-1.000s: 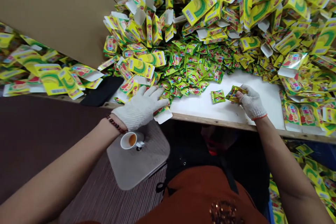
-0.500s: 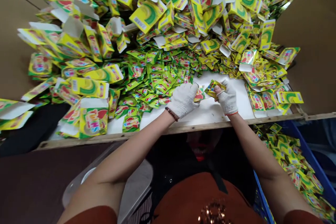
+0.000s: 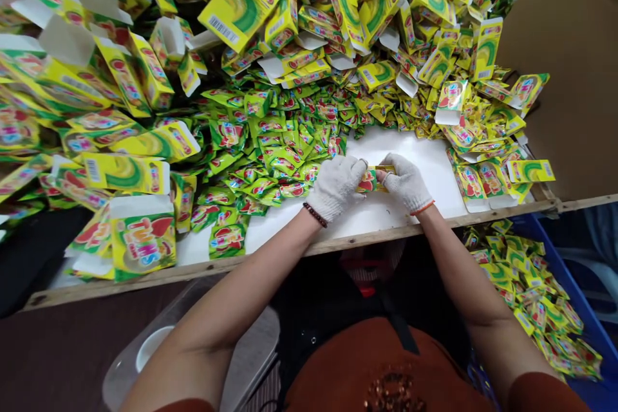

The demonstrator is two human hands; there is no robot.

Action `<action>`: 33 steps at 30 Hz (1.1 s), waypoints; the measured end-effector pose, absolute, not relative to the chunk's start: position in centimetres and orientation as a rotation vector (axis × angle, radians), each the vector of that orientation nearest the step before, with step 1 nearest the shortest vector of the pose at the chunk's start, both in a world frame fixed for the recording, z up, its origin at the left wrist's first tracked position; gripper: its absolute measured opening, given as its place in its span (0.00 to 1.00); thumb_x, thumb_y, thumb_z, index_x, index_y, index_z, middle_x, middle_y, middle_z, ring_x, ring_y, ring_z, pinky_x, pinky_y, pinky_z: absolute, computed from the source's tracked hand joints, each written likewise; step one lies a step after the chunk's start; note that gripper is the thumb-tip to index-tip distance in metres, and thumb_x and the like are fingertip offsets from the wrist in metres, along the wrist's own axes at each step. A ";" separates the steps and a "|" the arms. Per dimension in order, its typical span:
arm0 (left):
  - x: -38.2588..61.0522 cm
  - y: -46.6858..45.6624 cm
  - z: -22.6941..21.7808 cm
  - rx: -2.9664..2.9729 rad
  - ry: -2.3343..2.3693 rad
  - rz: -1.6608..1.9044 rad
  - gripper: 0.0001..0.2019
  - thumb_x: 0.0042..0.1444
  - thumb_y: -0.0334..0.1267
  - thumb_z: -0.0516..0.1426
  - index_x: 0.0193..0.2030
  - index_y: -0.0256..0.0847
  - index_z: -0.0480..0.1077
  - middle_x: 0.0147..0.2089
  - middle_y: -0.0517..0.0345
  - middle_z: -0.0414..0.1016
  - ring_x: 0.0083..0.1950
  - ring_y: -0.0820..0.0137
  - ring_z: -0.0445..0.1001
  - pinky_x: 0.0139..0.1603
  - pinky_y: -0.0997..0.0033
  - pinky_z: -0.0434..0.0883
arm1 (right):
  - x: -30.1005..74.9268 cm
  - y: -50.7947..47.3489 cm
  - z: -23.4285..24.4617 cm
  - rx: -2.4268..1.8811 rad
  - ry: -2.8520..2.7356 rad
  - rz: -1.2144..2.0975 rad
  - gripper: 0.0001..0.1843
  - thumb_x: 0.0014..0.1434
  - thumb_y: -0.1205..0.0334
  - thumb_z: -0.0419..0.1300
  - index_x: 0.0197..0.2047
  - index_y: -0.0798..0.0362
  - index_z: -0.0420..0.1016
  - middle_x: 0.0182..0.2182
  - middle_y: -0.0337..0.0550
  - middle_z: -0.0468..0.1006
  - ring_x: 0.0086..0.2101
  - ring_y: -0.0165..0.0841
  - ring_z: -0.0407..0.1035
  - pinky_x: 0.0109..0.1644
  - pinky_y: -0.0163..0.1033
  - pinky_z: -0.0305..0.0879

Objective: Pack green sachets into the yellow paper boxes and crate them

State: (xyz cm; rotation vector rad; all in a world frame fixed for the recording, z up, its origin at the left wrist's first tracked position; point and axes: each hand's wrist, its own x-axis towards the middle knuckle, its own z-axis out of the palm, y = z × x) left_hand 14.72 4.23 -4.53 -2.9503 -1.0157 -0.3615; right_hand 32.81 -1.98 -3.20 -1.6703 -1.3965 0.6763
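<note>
My left hand (image 3: 337, 188), in a white knit glove with a beaded bracelet at the wrist, is closed round a small yellow-green carton (image 3: 369, 180) with red fruit printed on it. My right hand (image 3: 406, 181), gloved too, pinches a candy sachet (image 3: 385, 171) at the carton's right end. Fingers cover most of both, so how far the sachet is inside cannot be seen. Both hands are just above the white tabletop (image 3: 347, 219). Left of them lies a heap of green sachets (image 3: 290, 141); behind and to the right are yellow sachets (image 3: 425, 116).
Open empty cartons (image 3: 241, 13) are piled high at the back and left. Flat cartons (image 3: 483, 183) lie at the right end. A wooden strip (image 3: 367, 238) edges the table. Below right stands a blue crate (image 3: 574, 296) of filled cartons; a grey stool (image 3: 251, 341) is below left.
My right hand has moved left, bringing the sachet from a gap away up against the carton's end. My left hand stays nearly in place. The camera view has shifted closer.
</note>
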 end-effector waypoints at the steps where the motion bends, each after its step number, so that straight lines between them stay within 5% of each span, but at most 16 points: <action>1: 14.6 4.2 -4.5 -2.935 -1.041 -0.352 0.25 0.55 0.45 0.58 0.59 0.38 0.66 0.52 0.41 0.72 0.50 0.52 0.70 0.43 0.56 0.65 | 33.0 -2.2 -3.2 -1.652 -1.338 0.717 0.15 0.50 0.52 0.63 0.37 0.53 0.71 0.26 0.37 0.71 0.28 0.29 0.64 0.32 0.35 0.63; 4: 14.4 4.1 -4.1 -2.895 -1.091 -0.325 0.27 0.55 0.48 0.59 0.59 0.39 0.66 0.52 0.42 0.72 0.49 0.53 0.70 0.42 0.58 0.64 | 34.0 -3.0 -3.3 -1.615 -1.208 0.845 0.19 0.51 0.47 0.62 0.39 0.53 0.70 0.25 0.34 0.69 0.24 0.27 0.62 0.28 0.34 0.62; 12: 15.0 2.9 -3.5 -2.951 -1.041 -0.349 0.23 0.60 0.46 0.57 0.60 0.40 0.66 0.51 0.42 0.73 0.48 0.53 0.70 0.42 0.57 0.63 | 32.4 -3.1 -3.2 -1.641 -1.379 0.654 0.13 0.50 0.54 0.61 0.21 0.53 0.68 0.20 0.36 0.67 0.26 0.28 0.61 0.31 0.35 0.60; 17: 15.2 2.7 -3.3 -2.897 -1.218 -0.409 0.23 0.59 0.48 0.56 0.57 0.39 0.68 0.51 0.40 0.72 0.49 0.51 0.69 0.42 0.56 0.64 | 30.9 -4.5 -1.8 -1.657 -1.247 0.890 0.16 0.54 0.52 0.60 0.41 0.54 0.77 0.17 0.33 0.69 0.19 0.27 0.62 0.25 0.33 0.59; 20: 15.3 2.5 -3.1 -2.962 -1.234 -0.504 0.26 0.57 0.48 0.58 0.59 0.37 0.67 0.52 0.39 0.72 0.51 0.49 0.69 0.46 0.54 0.65 | 30.1 -5.2 -1.1 -1.609 -1.155 1.193 0.20 0.54 0.47 0.60 0.42 0.54 0.74 0.13 0.31 0.66 0.14 0.27 0.59 0.18 0.32 0.53; 23: 15.1 1.9 -2.9 -3.075 -1.219 -0.696 0.29 0.54 0.48 0.61 0.60 0.35 0.66 0.52 0.39 0.72 0.52 0.50 0.70 0.50 0.53 0.67 | 30.1 -5.1 -0.5 -1.612 -1.214 1.226 0.17 0.55 0.47 0.58 0.35 0.54 0.73 0.13 0.32 0.66 0.14 0.26 0.59 0.16 0.31 0.53; 28: 13.9 0.5 -3.3 -3.397 -1.439 -1.302 0.15 0.61 0.41 0.54 0.52 0.38 0.67 0.41 0.53 0.76 0.44 0.64 0.74 0.47 0.63 0.71 | 31.3 -4.8 0.1 -1.624 -1.676 0.876 0.10 0.54 0.58 0.62 0.25 0.54 0.71 0.20 0.36 0.70 0.23 0.27 0.63 0.26 0.33 0.59; 33: 13.1 -1.0 -4.2 -3.532 -1.782 -1.900 0.23 0.54 0.37 0.59 0.55 0.41 0.59 0.40 0.57 0.76 0.39 0.69 0.77 0.42 0.67 0.75 | 31.1 -6.2 -1.9 -1.564 -1.355 0.524 0.11 0.55 0.57 0.61 0.41 0.52 0.74 0.36 0.42 0.76 0.29 0.29 0.67 0.34 0.36 0.66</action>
